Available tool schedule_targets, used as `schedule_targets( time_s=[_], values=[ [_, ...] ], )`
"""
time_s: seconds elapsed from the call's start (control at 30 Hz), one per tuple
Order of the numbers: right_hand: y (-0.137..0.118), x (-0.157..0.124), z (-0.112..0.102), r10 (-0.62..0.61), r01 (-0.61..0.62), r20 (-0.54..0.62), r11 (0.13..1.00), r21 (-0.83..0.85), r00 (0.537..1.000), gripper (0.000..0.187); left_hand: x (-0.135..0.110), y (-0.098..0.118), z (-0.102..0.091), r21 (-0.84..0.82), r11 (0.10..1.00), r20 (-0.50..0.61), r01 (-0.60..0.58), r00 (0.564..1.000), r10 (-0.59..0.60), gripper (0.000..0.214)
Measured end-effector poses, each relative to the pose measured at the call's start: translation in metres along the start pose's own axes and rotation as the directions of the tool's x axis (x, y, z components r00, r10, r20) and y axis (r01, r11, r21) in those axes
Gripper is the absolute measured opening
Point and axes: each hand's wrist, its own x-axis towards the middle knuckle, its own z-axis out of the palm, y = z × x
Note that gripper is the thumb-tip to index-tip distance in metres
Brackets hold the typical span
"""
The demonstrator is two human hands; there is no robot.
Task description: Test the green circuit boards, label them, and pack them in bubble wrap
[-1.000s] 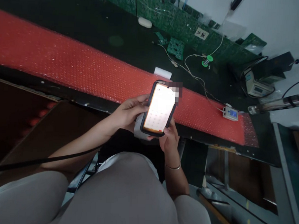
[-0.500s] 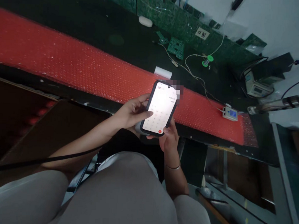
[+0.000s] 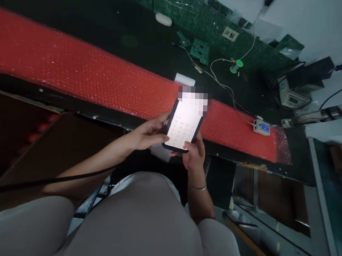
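Note:
I hold a smartphone [image 3: 182, 126] in a dark case above my lap, its bright screen showing a keypad. My left hand [image 3: 148, 133] wraps the phone's left edge, its thumb lying beside the screen. My right hand [image 3: 194, 155] grips the lower right corner from below, with its thumb on the screen's bottom edge near a red button. A pale object [image 3: 161, 152] shows under the phone behind my left hand; I cannot make out what it is.
A long strip of red bubble wrap [image 3: 77, 76] runs across the black bench. Behind it lie green circuit boards [image 3: 199, 50], a green solder spool [image 3: 236, 66], white cables, a small blue-screened meter [image 3: 261, 127] and a white box [image 3: 185, 79]. A brown cardboard box [image 3: 45, 145] stands at left.
The phone has tilted slightly and sits a little lower in both hands. My left thumb has come off the screen to its edge; my right thumb has moved onto the bottom of the screen.

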Motion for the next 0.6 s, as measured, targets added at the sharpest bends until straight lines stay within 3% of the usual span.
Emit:
schedule_targets(
  time_s=[0.37, 0.6],
  values=[
    [0.0008, -0.0019, -0.0019, 0.036, -0.035, 0.011, 0.995, -0.095, 0.999, 0.067, 0.0029, -0.0034, -0.0014, 0.085, 0.994, 0.046, -0.067, 0.997, 0.064, 0.043],
    [0.0005, -0.0025, -0.0016, 0.023, -0.021, 0.019, 0.995, -0.102, 1.000, 0.064, 0.0026, -0.0055, -0.0024, 0.134, 0.985, 0.035, -0.111, 0.994, 0.108, 0.028]
  ],
)
